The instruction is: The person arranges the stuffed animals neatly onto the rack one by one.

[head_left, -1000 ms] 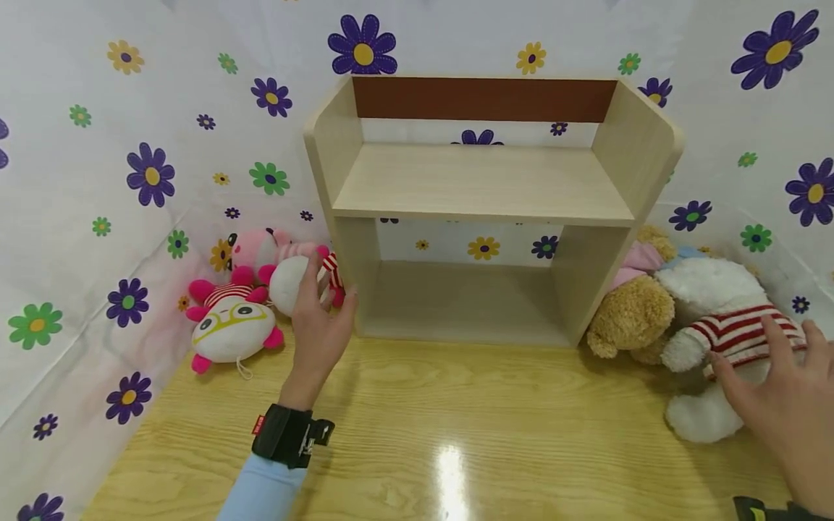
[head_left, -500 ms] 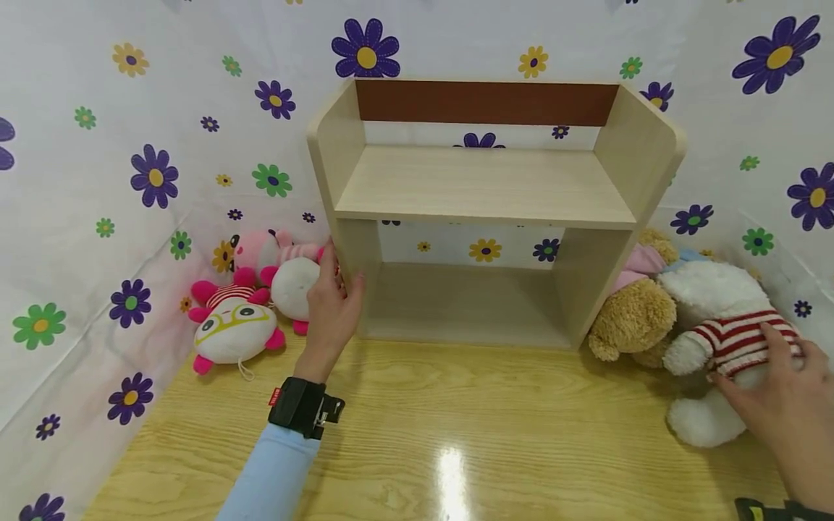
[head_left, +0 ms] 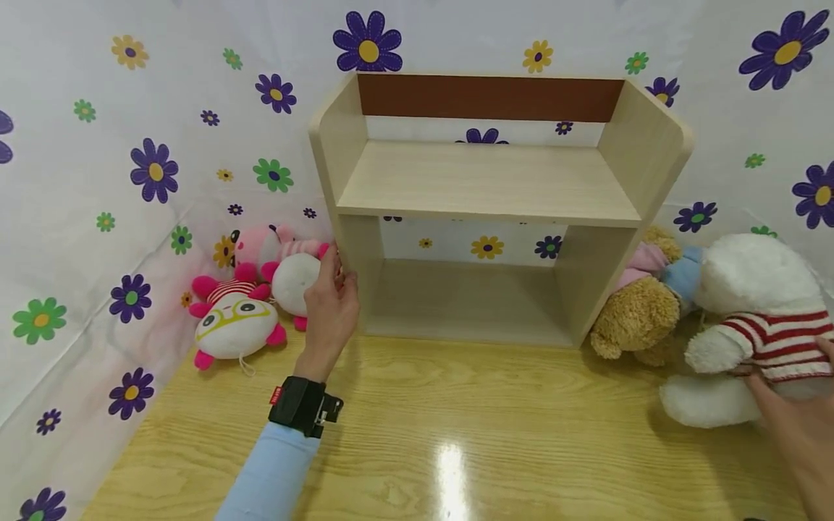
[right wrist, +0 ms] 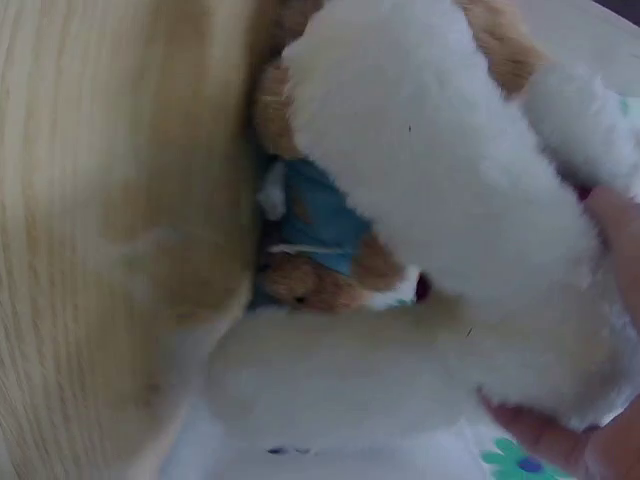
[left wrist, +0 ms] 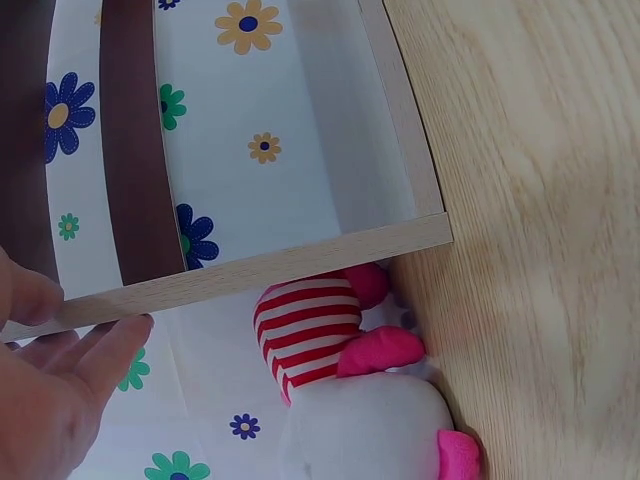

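Observation:
My left hand (head_left: 329, 311) grips the left side panel of a small pale wooden shelf (head_left: 489, 181). In the left wrist view the thumb and fingers lie on opposite sides of the panel's edge (left wrist: 300, 260). At the far right my right hand (head_left: 798, 430) holds a fluffy white plush toy (head_left: 769, 275) in a red-and-white striped sweater (head_left: 788, 344). In the right wrist view the fingertips (right wrist: 545, 435) press into its white fur, and the palm is cut off by the frame.
Left of the shelf lie a white-and-pink plush toy with yellow glasses (head_left: 236, 329), another (head_left: 296, 284) face hidden, and a pink plush toy (head_left: 254, 246). Right of it sits a brown teddy bear (head_left: 635, 318), with something blue (head_left: 684, 275) behind. A flowered cloth surrounds the wooden table (head_left: 521, 434).
My left hand has moved right onto the shelf's side panel and taken hold of it. My right hand has taken hold of the white plush toy and shifted it to the right.

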The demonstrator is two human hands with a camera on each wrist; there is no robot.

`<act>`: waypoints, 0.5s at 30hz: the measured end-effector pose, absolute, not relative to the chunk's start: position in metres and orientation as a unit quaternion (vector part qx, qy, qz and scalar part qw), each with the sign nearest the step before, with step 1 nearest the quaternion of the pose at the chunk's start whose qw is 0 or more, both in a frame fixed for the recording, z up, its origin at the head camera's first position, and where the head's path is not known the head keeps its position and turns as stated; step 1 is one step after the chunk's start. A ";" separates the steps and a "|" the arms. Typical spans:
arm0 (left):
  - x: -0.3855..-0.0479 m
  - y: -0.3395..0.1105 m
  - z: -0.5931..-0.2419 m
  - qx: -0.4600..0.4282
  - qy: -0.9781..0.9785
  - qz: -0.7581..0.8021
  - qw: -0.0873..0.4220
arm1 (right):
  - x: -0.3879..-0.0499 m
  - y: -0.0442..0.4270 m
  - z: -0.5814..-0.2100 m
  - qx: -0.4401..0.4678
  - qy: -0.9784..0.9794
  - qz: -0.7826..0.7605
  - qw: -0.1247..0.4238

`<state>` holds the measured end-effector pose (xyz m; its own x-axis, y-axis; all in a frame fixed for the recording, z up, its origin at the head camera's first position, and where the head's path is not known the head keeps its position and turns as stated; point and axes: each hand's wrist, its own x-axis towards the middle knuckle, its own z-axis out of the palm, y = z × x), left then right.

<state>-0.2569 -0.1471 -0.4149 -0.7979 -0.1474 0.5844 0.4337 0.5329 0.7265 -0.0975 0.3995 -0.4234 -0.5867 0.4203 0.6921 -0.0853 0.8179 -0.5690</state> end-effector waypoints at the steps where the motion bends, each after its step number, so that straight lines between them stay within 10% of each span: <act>1: -0.257 -0.147 -0.415 -0.085 -0.820 -0.476 0.306 | -0.094 0.400 -0.423 -0.079 -0.841 0.279 0.456; 15: -0.259 -0.147 -0.411 -0.075 -0.820 -0.474 0.311 | -0.071 0.329 -0.404 0.162 -0.870 0.285 0.369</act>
<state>-0.2590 -0.1471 -0.4115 -0.7956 -0.1712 0.5811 0.4184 0.5384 0.7315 -0.0712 0.3292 -0.4041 -0.6754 -0.0719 0.7339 -0.4929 0.7843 -0.3768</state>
